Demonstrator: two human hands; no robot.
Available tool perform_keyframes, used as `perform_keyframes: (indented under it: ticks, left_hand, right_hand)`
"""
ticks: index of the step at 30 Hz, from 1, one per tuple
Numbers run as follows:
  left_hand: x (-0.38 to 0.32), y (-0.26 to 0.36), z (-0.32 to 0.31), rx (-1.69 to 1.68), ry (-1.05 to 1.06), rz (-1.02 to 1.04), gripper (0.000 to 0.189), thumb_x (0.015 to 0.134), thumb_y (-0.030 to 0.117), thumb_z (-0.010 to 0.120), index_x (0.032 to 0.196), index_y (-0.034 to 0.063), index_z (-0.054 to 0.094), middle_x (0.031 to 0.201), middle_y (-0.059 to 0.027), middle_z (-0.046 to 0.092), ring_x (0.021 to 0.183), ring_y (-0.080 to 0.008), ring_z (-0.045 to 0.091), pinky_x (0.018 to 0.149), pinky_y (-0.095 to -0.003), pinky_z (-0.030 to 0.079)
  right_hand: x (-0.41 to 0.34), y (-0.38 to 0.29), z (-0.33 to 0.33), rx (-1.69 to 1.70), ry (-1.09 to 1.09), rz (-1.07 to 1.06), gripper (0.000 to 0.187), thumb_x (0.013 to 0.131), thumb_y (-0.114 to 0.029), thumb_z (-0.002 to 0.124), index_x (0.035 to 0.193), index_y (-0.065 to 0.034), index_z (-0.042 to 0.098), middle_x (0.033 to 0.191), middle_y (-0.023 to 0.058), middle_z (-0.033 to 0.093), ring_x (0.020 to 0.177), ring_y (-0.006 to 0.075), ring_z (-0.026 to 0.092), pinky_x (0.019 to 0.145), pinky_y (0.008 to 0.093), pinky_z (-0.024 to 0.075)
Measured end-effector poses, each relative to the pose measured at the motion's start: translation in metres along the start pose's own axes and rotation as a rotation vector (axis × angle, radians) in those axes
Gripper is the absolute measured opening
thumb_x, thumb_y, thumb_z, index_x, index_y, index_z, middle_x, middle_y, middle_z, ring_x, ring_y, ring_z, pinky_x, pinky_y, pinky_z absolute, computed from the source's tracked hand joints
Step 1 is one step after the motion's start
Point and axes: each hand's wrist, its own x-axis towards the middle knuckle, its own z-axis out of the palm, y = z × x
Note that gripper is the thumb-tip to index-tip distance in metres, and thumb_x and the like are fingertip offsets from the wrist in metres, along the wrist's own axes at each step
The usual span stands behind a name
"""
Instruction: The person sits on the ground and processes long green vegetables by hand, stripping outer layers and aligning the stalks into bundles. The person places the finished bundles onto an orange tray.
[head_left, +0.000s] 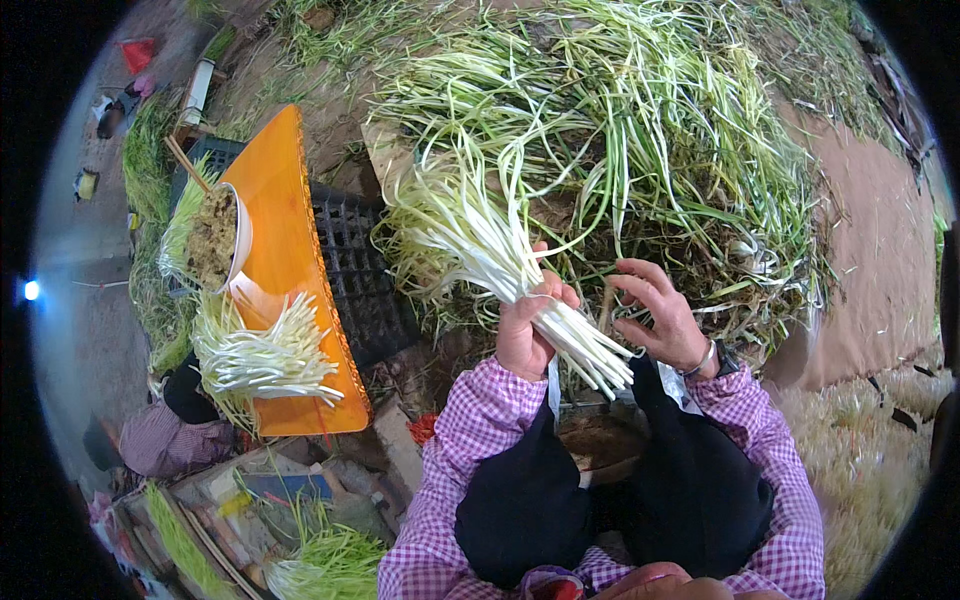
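Note:
My left hand (527, 330) grips a bundle of pale, blanched garlic-chive-like stalks (480, 247). The trimmed-looking white ends point down to the right, and the long yellowish leaves fan out to the upper left. To the right of the bundle, my right hand (664, 319) has its fingers curled but apart, near the stalk ends, with no stalk plainly held in it. Beyond both hands spreads a large heap of loose green and white stalks (645, 120), with brown, dry matter along its near side.
At left, an orange board (277, 180) over a black plastic crate (349, 262) bears a pile of white stalks (262, 352) and a bowl of food (217, 240) with chopsticks (186, 161). Brown sheeting (870, 255) lies at right. Another person (176, 439) is at the lower left.

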Motion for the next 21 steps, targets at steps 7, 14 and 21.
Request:
perform_keyframes:
  ticks: [7,14,21]
  left_hand:
    - [0.001,0.003,-0.001,-0.024,-0.036,-0.026,0.058,0.076,0.013,0.068,0.125,0.0047,0.037,0.071,-0.0019,0.05,0.064,-0.0147,0.052,0.064,-0.0313,0.046]
    - [-0.002,0.022,-0.01,0.041,0.105,0.074,0.046,0.077,0.009,0.068,0.115,-0.0008,0.045,0.069,-0.0046,0.052,0.061,-0.0142,0.054,0.057,-0.0275,0.046]
    - [0.001,0.002,-0.016,0.191,0.297,-0.041,0.027,0.075,0.006,0.065,0.098,-0.001,0.053,0.077,-0.0119,0.06,0.06,-0.0172,0.058,0.054,-0.0261,0.049]
  right_hand:
    - [-0.01,0.04,0.006,-0.01,-0.128,-0.219,0.014,0.071,-0.001,0.061,0.084,-0.0046,0.062,0.075,0.0084,0.061,0.066,0.0239,0.061,0.056,0.0338,0.0505]
    - [-0.019,0.09,-0.095,-0.816,0.507,0.241,0.054,0.08,-0.004,0.06,0.129,-0.0133,0.042,0.101,0.0134,0.063,0.062,0.0198,0.06,0.051,0.0275,0.0506]
    - [0.013,0.096,-0.002,-0.322,-0.011,0.259,0.027,0.082,-0.027,0.058,0.103,-0.01,0.06,0.084,0.0124,0.065,0.074,0.0291,0.063,0.067,0.0374,0.05]
